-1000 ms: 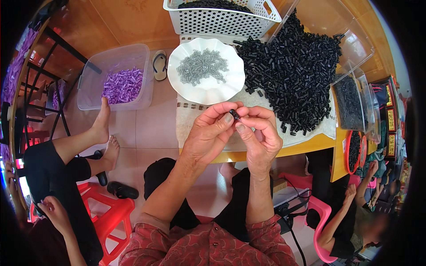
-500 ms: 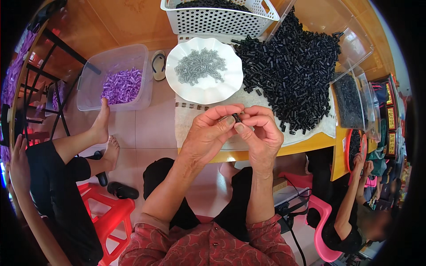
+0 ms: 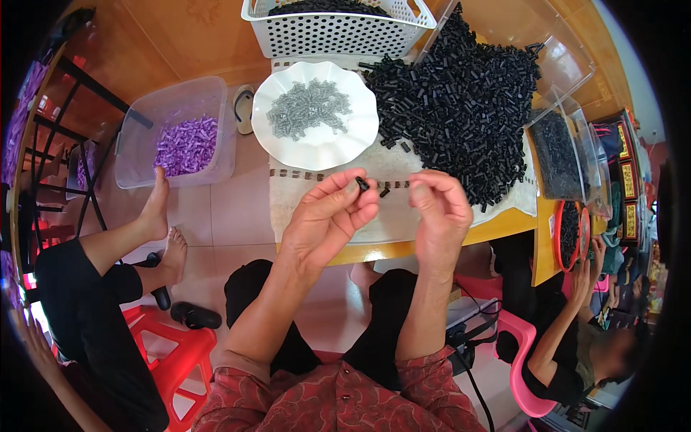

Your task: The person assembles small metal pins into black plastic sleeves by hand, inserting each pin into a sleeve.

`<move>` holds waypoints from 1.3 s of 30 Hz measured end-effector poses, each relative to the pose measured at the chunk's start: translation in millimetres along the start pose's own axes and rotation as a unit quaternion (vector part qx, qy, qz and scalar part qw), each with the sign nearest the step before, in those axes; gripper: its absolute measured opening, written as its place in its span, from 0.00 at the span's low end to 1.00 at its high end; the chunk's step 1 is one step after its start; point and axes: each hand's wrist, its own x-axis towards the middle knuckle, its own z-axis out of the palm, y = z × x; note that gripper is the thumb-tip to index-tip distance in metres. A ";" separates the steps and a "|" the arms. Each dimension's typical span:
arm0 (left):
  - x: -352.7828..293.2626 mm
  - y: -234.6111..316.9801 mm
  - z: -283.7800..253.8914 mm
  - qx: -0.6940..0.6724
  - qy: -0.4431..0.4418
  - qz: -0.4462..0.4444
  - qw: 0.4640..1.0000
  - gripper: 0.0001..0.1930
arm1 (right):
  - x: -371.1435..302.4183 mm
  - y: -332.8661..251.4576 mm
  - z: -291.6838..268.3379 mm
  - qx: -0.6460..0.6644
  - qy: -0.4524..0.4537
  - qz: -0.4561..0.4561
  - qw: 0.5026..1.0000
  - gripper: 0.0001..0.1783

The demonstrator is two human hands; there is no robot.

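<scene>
A small black plastic tube-like piece (image 3: 362,184) is pinched between the thumb and forefinger of my left hand (image 3: 324,219), whose other fingers curl loosely. My right hand (image 3: 440,212) hovers apart from it over the table's near edge, thumb and forefinger pressed together; anything between them is too small to make out. One loose black piece (image 3: 384,192) lies on the cloth between both hands. Beyond the left hand stands a white scalloped plate (image 3: 266,147) bearing a heap of small clear plastic pieces (image 3: 309,108). A large pile of black pieces (image 3: 461,108) spreads beyond the right hand.
A white perforated basket (image 3: 345,36) of black pieces stands at the back. Clear bins (image 3: 558,155) line the right side, near a red-rimmed tray (image 3: 568,234) at a co-worker's hands. On the floor at left are a bin (image 3: 219,158) of purple pieces, a red stool (image 3: 176,353) and another person's legs.
My hands were together on the small black piece; now they have parted, the left keeping it and the right drawn off rightward. The whole view has shifted slightly.
</scene>
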 end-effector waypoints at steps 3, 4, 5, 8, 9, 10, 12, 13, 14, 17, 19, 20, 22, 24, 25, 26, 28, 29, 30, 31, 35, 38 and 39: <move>0.1 2.7 2.8 -0.044 0.028 -0.006 0.999 0.12 | 5.8 -0.4 -16.2 -0.094 0.110 0.014 0.989 0.06; 0.3 3.1 3.7 -0.058 0.036 -0.005 0.998 0.13 | 7.9 0.9 -18.6 -0.125 0.113 -0.010 0.986 0.05; 0.5 3.1 4.0 -0.059 0.036 -0.006 0.998 0.13 | 8.3 4.5 -21.0 -0.126 0.114 -0.010 0.985 0.05; 1.0 3.1 3.6 -0.063 0.028 -0.012 0.998 0.14 | 8.0 11.7 -23.8 -0.215 0.099 -0.015 0.972 0.04; 1.0 3.6 2.8 -0.061 0.029 -0.008 0.998 0.14 | 7.4 12.5 -20.8 -0.242 0.089 -0.023 0.966 0.04; 1.0 4.1 2.1 -0.059 0.031 -0.005 0.998 0.14 | 6.8 13.0 -18.8 -0.270 0.079 -0.031 0.959 0.04; -0.1 6.4 4.1 -0.055 0.036 0.001 0.998 0.14 | 6.3 10.3 -17.0 -0.296 0.048 -0.027 0.954 0.04; -0.2 6.9 5.0 -0.051 0.041 0.007 0.998 0.14 | 6.1 7.8 -15.8 -0.320 0.017 -0.022 0.947 0.04; -0.2 7.3 4.6 -0.051 0.042 0.008 0.998 0.14 | 5.1 3.9 -12.3 -0.340 -0.008 -0.032 0.940 0.05; 0.0 7.5 2.5 -0.040 0.033 0.016 0.998 0.14 | 1.0 1.0 -5.3 -0.370 -0.062 -0.035 0.926 0.08; -0.2 6.6 1.5 -0.024 0.031 0.018 0.999 0.15 | -0.8 5.7 -4.3 -0.370 -0.070 -0.032 0.926 0.11; -0.2 5.9 0.9 -0.024 0.031 0.019 0.999 0.15 | -0.8 6.8 -3.4 -0.397 -0.085 -0.053 0.912 0.11; -1.1 3.8 -0.6 -0.011 0.017 0.028 0.999 0.14 | -1.3 9.8 -2.1 -0.423 -0.102 -0.074 0.898 0.10; 0.0 1.0 -0.3 -0.007 0.003 0.030 1.000 0.14 | -1.6 9.7 -3.0 -0.445 -0.101 -0.066 0.887 0.09; 0.3 0.1 0.3 -0.003 -0.011 0.031 0.999 0.14 | -1.3 8.7 -3.2 -0.445 -0.101 -0.067 0.887 0.09; -0.2 -0.1 0.7 -0.003 -0.011 0.033 0.999 0.14 | -1.3 8.5 -3.2 -0.445 -0.099 -0.064 0.888 0.08; -0.9 -0.4 1.4 0.006 -0.028 0.036 0.999 0.15 | -1.2 7.8 -2.1 -0.445 -0.098 -0.062 0.888 0.07; -1.4 -0.3 2.7 0.006 -0.028 0.036 0.999 0.15 | -1.3 6.9 -1.2 -0.453 -0.096 -0.061 0.884 0.06; -1.9 -0.1 4.6 0.011 -0.023 0.036 0.999 0.15 | -1.4 6.6 -0.6 -0.461 -0.095 -0.060 0.880 0.05; -2.2 -0.2 5.7 0.017 -0.018 0.035 0.999 0.15 | -1.4 6.8 -0.5 -0.461 -0.095 -0.060 0.880 0.05; -2.5 -0.5 3.7 0.020 -0.017 0.033 0.999 0.16 | -0.9 9.5 -1.1 -0.480 -0.105 -0.086 0.867 0.05; -0.9 -0.9 1.9 0.011 -0.022 0.030 0.999 0.15 | -1.2 7.8 -1.1 -0.414 -0.091 -0.050 0.904 0.06; -0.4 -1.0 0.6 0.008 -0.024 0.030 0.999 0.15 | -1.3 7.0 -1.0 -0.338 -0.075 -0.010 0.938 0.06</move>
